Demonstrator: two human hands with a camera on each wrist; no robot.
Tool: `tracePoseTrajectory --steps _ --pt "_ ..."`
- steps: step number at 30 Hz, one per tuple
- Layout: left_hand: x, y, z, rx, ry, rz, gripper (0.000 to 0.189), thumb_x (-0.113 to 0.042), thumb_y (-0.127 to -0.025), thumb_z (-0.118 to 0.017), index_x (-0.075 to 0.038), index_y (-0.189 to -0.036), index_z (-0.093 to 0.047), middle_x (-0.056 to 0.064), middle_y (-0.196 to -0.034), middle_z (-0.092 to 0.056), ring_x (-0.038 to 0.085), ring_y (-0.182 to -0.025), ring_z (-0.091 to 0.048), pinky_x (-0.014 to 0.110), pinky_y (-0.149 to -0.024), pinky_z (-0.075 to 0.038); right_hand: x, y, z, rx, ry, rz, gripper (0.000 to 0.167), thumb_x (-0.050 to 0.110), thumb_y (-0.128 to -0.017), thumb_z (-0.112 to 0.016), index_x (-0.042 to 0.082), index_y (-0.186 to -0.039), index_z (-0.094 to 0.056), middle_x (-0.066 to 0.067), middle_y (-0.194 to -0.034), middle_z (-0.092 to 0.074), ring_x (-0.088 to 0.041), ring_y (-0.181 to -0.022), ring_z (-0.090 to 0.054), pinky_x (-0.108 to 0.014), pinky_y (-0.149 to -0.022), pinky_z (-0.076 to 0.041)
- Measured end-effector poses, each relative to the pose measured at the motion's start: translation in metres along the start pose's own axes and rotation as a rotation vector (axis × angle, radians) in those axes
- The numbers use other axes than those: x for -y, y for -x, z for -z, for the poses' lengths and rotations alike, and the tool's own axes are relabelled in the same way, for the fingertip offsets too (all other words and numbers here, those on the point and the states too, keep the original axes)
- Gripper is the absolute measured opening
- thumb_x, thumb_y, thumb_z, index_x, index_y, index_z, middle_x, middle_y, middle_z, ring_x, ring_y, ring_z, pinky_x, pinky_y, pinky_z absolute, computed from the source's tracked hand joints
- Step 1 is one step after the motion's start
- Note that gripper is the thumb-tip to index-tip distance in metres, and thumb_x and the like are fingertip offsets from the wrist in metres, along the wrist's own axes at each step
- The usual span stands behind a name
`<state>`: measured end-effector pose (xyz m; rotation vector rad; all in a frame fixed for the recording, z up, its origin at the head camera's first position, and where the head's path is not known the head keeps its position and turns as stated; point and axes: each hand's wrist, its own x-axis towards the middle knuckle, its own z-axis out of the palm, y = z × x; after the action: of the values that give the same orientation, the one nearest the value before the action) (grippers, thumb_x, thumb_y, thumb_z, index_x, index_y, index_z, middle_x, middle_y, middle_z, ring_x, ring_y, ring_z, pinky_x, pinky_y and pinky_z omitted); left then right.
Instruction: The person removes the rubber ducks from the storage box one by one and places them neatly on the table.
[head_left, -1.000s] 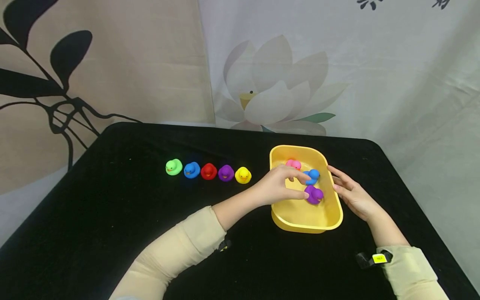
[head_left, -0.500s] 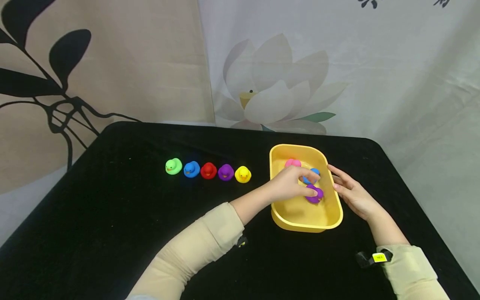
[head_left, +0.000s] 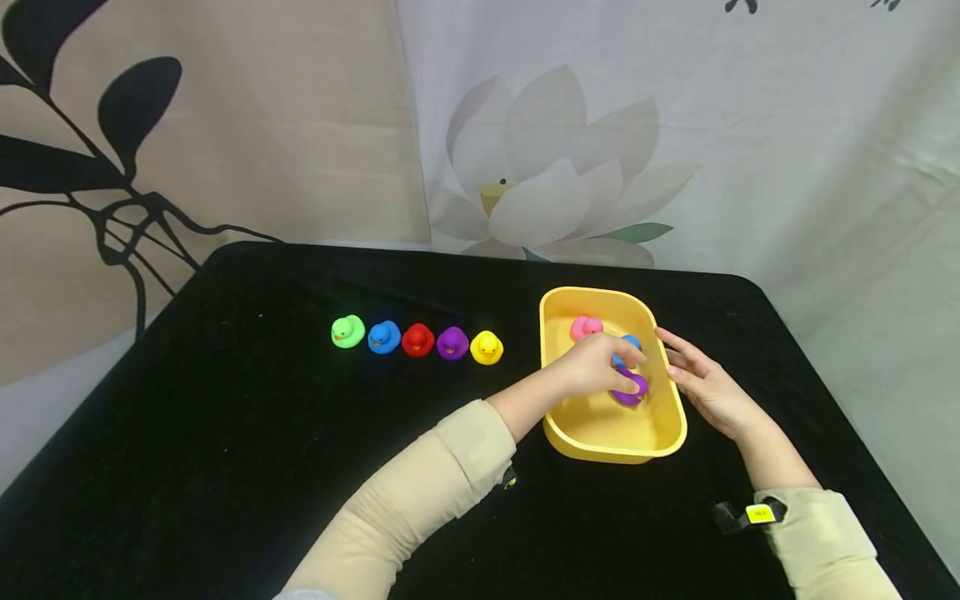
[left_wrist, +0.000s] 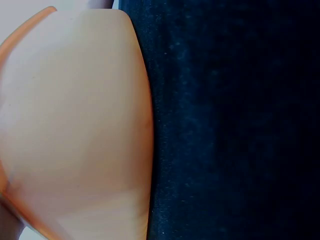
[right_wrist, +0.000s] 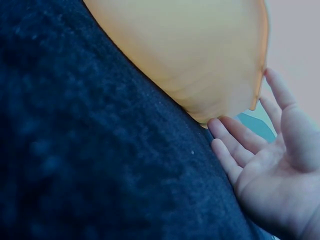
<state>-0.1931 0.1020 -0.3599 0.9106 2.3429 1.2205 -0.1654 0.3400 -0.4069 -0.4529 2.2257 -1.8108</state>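
Note:
A yellow plastic basin (head_left: 607,429) stands at the right of the table and holds a pink rubber duck (head_left: 586,327), a blue rubber duck (head_left: 632,342) and a purple rubber duck (head_left: 628,399). Reaching over its left rim, my left hand (head_left: 592,367) has thumb and fingers around the purple duck, partly covering it and the blue one. My right hand (head_left: 712,392) rests its fingertips against the basin's right side, fingers fairly straight. In the right wrist view those fingertips (right_wrist: 215,125) meet the basin wall (right_wrist: 190,55). The left wrist view shows the basin's outer wall (left_wrist: 85,125), not the hand.
Left of the basin, several rubber ducks stand in a row: green (head_left: 348,332), blue (head_left: 384,337), red (head_left: 417,340), purple (head_left: 452,343) and yellow (head_left: 487,347). A black cloth (head_left: 225,433) covers the table. Behind hangs a printed curtain (head_left: 300,125).
My left hand has moved slightly right and its thumb and fingers have closed in around the purple duck in the basin. The right hand has stayed at the basin's side.

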Motion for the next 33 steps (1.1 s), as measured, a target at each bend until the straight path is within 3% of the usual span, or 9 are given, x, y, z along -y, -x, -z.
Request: tracePoseTrajectory --steps 4,11,16,29,33 --pt "-0.002 -0.004 -0.002 0.009 -0.021 0.028 0.040 -0.016 -0.082 -0.076 -0.008 -0.120 -0.067 -0.001 -0.113 -0.067 0.008 -0.104 -0.059 0.013 -0.082 -0.043 0.000 0.000 0.000 -0.003 -0.005 -0.004 0.055 0.016 -0.103 -0.042 0.012 -0.153 -0.019 -0.016 -0.139 -0.039 -0.006 -0.113 -0.055 -0.020 -0.090 -0.044" --pt "-0.004 -0.010 -0.006 0.027 -0.070 0.062 0.035 -0.016 -0.081 -0.078 -0.012 -0.114 -0.071 -0.008 -0.101 -0.067 0.003 -0.092 -0.056 0.011 -0.075 -0.043 0.000 0.000 0.000 -0.007 0.003 -0.017 0.056 0.017 -0.103 -0.042 0.012 -0.153 -0.018 -0.029 -0.143 -0.030 -0.006 -0.113 -0.054 -0.020 -0.091 -0.043" --pt "-0.003 -0.011 -0.009 0.035 -0.095 0.089 0.033 -0.017 -0.080 -0.078 -0.014 -0.112 -0.072 -0.010 -0.093 -0.065 0.002 -0.088 -0.056 0.011 -0.075 -0.043 0.001 0.000 0.000 -0.004 0.000 -0.025 0.056 0.017 -0.103 -0.042 0.012 -0.153 -0.018 -0.029 -0.144 -0.029 -0.005 -0.114 -0.053 -0.019 -0.091 -0.042" --pt "0.000 -0.013 -0.013 0.041 -0.134 0.056 0.028 -0.016 -0.081 -0.078 -0.013 -0.108 -0.073 -0.010 -0.088 -0.063 0.003 -0.083 -0.054 0.009 -0.072 -0.042 0.001 0.001 0.001 0.008 -0.010 -0.016 0.055 0.015 -0.104 -0.041 0.012 -0.153 -0.018 -0.017 -0.142 -0.038 -0.006 -0.114 -0.054 -0.021 -0.090 -0.043" --pt "0.001 -0.013 -0.012 0.050 -0.117 0.047 0.028 -0.014 -0.081 -0.077 -0.011 -0.108 -0.073 -0.010 -0.088 -0.063 0.003 -0.082 -0.054 0.009 -0.072 -0.042 0.002 0.001 0.001 0.008 -0.014 -0.015 0.055 0.015 -0.104 -0.041 0.012 -0.153 -0.018 -0.018 -0.143 -0.037 -0.006 -0.114 -0.054 -0.021 -0.090 -0.043"
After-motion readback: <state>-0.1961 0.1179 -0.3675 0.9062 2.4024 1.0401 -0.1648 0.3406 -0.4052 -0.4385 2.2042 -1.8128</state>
